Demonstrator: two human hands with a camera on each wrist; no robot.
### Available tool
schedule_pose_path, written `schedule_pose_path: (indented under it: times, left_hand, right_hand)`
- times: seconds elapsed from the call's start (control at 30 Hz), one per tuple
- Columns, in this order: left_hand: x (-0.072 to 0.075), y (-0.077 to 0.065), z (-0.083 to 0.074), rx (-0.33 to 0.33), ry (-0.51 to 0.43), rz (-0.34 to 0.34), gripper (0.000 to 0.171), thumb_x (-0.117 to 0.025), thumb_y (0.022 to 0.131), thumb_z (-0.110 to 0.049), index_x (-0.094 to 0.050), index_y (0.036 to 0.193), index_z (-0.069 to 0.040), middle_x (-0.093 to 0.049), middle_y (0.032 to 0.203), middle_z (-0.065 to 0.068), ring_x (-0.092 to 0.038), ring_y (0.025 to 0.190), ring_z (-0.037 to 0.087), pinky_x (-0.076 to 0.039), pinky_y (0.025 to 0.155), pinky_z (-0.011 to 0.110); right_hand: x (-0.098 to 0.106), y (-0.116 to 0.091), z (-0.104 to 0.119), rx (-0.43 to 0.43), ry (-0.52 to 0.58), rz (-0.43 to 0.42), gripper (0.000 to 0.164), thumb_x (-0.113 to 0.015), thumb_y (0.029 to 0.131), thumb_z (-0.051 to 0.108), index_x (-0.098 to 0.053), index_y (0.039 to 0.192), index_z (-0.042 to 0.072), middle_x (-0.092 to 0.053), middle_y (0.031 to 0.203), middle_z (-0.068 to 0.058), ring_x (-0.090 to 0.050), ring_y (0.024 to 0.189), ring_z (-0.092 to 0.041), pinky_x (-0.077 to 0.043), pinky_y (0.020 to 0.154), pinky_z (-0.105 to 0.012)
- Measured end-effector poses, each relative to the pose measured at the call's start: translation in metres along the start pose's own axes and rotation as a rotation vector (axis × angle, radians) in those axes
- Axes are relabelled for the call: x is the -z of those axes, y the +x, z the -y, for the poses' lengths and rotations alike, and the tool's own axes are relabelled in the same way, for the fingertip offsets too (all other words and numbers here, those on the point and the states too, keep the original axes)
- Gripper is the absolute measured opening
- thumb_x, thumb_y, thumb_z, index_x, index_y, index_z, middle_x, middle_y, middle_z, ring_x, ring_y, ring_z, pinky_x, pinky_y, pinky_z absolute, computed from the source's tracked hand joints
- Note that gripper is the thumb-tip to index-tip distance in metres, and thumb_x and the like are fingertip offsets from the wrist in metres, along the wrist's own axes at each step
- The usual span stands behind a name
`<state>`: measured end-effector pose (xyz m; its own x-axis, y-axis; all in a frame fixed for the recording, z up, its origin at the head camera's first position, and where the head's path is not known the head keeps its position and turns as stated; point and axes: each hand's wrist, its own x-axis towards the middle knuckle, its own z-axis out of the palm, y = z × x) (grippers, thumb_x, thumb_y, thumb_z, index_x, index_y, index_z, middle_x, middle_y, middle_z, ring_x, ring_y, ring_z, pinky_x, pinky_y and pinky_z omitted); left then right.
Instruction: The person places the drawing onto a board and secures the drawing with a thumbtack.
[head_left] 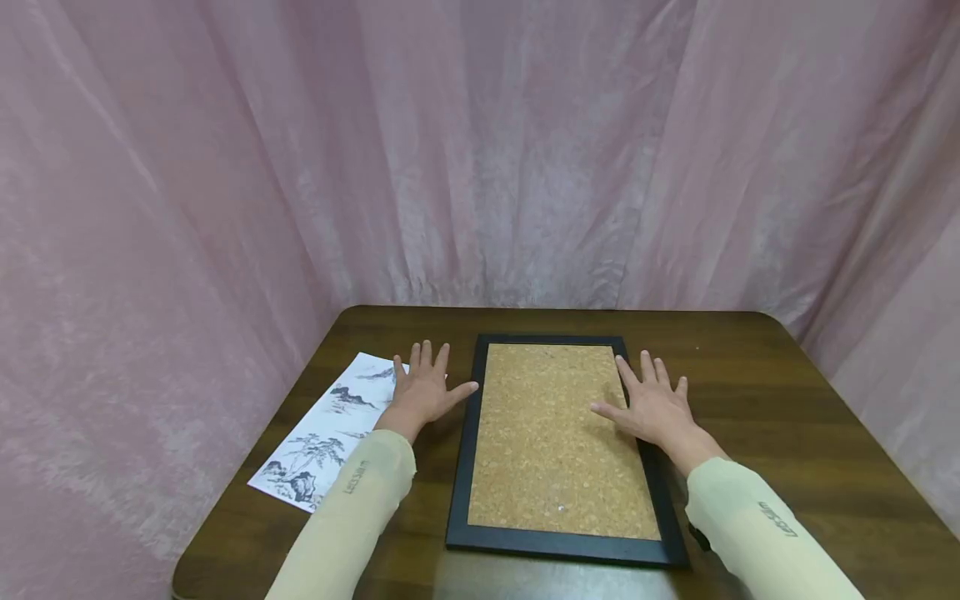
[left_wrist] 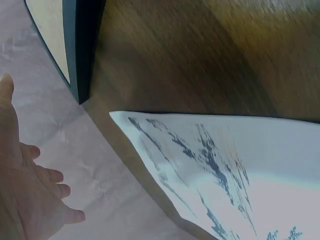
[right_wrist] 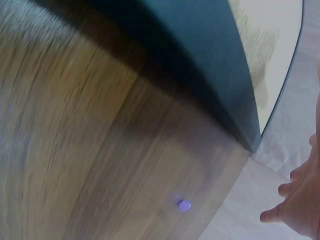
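Note:
A cork board [head_left: 558,442] in a black frame [head_left: 566,543] lies flat at the middle of the table. To its left is a white sheet of paper [head_left: 322,433] printed with ink-style mountains and trees. My left hand [head_left: 426,393] is held palm down with fingers spread, between the sheet and the frame's left side, overlapping the sheet's far corner in the head view. Likewise spread, my right hand [head_left: 652,404] is over the board's right edge. Neither hand holds anything. In the right wrist view a small purple push pin [right_wrist: 184,205] sits on the wood right of the frame.
The brown wooden table [head_left: 787,417] has rounded far corners. Pink curtains [head_left: 540,167] hang behind it and along both sides. A small dark object [head_left: 699,536] shows beside the right sleeve, near the frame's near right corner.

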<state>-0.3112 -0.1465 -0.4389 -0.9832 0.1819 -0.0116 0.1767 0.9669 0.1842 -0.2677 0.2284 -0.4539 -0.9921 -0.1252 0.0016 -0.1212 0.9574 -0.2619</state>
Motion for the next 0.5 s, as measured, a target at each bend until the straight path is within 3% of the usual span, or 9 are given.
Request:
schedule_pose_path:
  times: [0.5]
  left_hand:
    - [0.010, 0.001, 0.028, 0.003, -0.021, -0.033, 0.099, -0.044, 0.090, -0.075, -0.014, 0.160, -0.011, -0.006, 0.163, 0.025, -0.001, 0.149, 0.041, 0.001, 0.113, 0.066]
  right_hand:
    - [0.007, -0.004, -0.021, -0.023, 0.089, -0.011, 0.107, -0.054, 0.087, 0.073, -0.011, 0.159, 0.007, 0.000, 0.158, -0.035, -0.004, 0.142, -0.058, -0.005, 0.103, -0.077]
